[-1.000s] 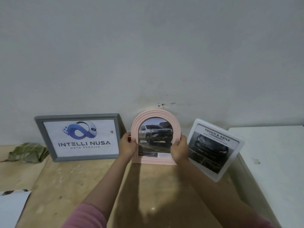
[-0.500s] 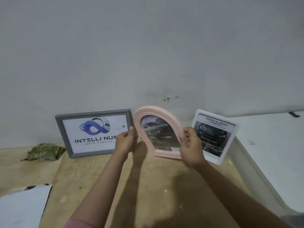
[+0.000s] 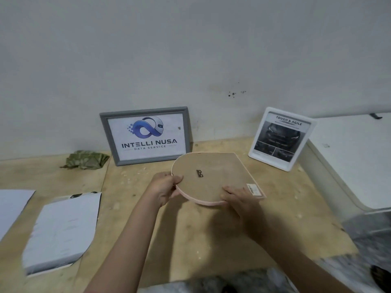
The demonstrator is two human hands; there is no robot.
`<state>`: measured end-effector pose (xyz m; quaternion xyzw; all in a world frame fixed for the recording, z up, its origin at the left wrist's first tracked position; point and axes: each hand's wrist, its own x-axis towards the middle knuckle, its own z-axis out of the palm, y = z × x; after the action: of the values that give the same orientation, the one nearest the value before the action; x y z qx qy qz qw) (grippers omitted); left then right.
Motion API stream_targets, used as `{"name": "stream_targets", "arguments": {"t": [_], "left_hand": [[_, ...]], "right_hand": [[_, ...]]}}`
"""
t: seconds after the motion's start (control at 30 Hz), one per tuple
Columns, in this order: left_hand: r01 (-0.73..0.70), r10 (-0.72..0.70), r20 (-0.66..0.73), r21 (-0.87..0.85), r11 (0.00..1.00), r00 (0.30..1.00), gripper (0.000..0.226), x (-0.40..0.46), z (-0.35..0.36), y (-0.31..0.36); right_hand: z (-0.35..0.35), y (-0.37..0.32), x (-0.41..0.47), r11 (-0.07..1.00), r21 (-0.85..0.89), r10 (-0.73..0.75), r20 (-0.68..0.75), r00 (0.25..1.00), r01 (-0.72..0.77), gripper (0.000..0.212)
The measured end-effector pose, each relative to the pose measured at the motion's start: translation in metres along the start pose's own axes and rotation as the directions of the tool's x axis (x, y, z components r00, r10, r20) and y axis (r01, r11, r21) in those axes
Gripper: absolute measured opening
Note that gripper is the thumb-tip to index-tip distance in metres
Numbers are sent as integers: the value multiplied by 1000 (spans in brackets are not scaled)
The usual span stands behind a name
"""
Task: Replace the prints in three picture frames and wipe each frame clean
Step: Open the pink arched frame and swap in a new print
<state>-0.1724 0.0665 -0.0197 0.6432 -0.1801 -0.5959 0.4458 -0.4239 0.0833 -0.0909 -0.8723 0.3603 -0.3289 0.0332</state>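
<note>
So the pink arched frame (image 3: 213, 178) is lying face down, brown backing board up, with both hands holding it low over the wooden tabletop (image 3: 190, 233); can't tell if it's touching the wood or not. The left hand (image 3: 165, 189) is gripping the rounded end, thumb on top of the backing and the other fingers wrapping underneath the rim. The right hand (image 3: 239, 199) is sitting on the near edge close to the square corner, fingers (image 3: 227, 190) lying on the board and curling over the pink rim, so it's holding the frame too. A little metal hanger (image 3: 199, 173) is sticking up near the middle of the backing, and a white sticker (image 3: 252, 189) is sitting by the corner, just beside the right hand.

Behind it, 2 more frames are leaning against the wall: a grey frame (image 3: 146, 135) with an "INTELLI NUSA" logo print on the left, and a white frame (image 3: 282, 138) with a "TOUGH & AGILE" car print on the right. A crumpled green cloth (image 3: 86, 159) is lying left of the grey one. 2 sheets of paper, 1 curling (image 3: 61, 231) and 1 at the edge of the shot (image 3: 12, 206), are lying blank side up on the left of the tabletop. A white surface (image 3: 355, 157) is butting up on the right.
</note>
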Motion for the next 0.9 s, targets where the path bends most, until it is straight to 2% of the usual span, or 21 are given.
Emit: {"name": "stream_targets", "arguments": {"t": [0.03,0.1,0.17,0.2,0.27,0.3,0.33,0.4,0.47,0.53,0.67,0.77,0.9], "left_hand": [[-8,8,14,2,1000,1000,15,-2,-8,-9],[-13,13,44,-3,1000,999,16,-1,-24,-26],[-23,23,59,0,1000,998,17,-1,-37,-42],[-34,33,70,11,999,997,18,-1,-42,-51],[-53,49,94,47,997,994,20,-4,-47,-67],[-54,48,102,55,997,994,20,-6,-48,-75],[-44,38,97,55,998,995,19,-7,-47,-83],[-35,32,47,70,997,998,18,-7,-45,-97],[-66,71,-46,113,991,996,17,-3,-44,-111],[-108,141,-119,249,962,983,18,1,-43,-122],[-112,249,-176,557,823,952,10,1,-35,-135],[-116,291,-199,605,788,936,8,0,-28,-138],[-62,263,-240,618,784,935,11,2,-27,-140]], "right_hand": [[0,-1,-7,1000,-1,21,19,1000,-21,31],[2,3,-16,986,45,158,31,987,-159,50],[6,14,-22,905,124,406,31,913,-407,57],[5,19,-23,803,207,560,61,826,-559,57],[5,25,-22,488,338,796,204,569,-805,47],[7,26,-22,368,343,839,278,468,-864,36],[8,26,-23,337,320,846,309,434,-885,25],[8,22,-27,367,278,837,318,445,-888,13],[8,15,-32,356,262,840,330,430,-897,12],[13,12,-38,325,241,857,333,392,-914,14],[21,5,-46,286,240,881,315,353,-928,19],[23,-1,-45,287,208,896,285,339,-935,25],[25,-3,-41,254,201,909,283,305,-946,26]]}}
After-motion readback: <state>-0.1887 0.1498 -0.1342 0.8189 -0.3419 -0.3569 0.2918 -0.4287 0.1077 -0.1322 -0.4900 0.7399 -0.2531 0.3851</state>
